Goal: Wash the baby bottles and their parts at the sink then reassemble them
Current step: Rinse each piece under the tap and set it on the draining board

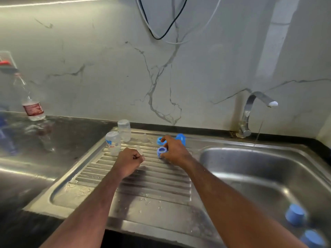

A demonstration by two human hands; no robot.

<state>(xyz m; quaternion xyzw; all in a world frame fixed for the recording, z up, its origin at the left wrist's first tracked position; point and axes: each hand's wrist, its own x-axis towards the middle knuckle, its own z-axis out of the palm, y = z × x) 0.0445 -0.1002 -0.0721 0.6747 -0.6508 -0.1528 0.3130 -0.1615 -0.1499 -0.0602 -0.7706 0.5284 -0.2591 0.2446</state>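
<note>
Two clear baby bottles stand upside down on the steel drainboard [154, 183]: one with a blue print [113, 143], one behind it [124, 130]. My left hand [129, 161] is closed around a clear teat [139, 149] beside the printed bottle. My right hand [172, 150] pinches a blue collar ring [161, 151] resting on the drainboard. A second blue ring [159, 140] and a blue cap [180, 138] sit just behind that hand. Another clear teat [145, 137] stands near the back edge.
The sink basin [259, 176] lies to the right, with two blurred blue caps [295, 214] [312, 238] at its near right corner. A chrome tap [250, 111] rises behind the basin. A plastic water bottle [29, 99] stands on the dark counter at far left. Cables hang on the wall.
</note>
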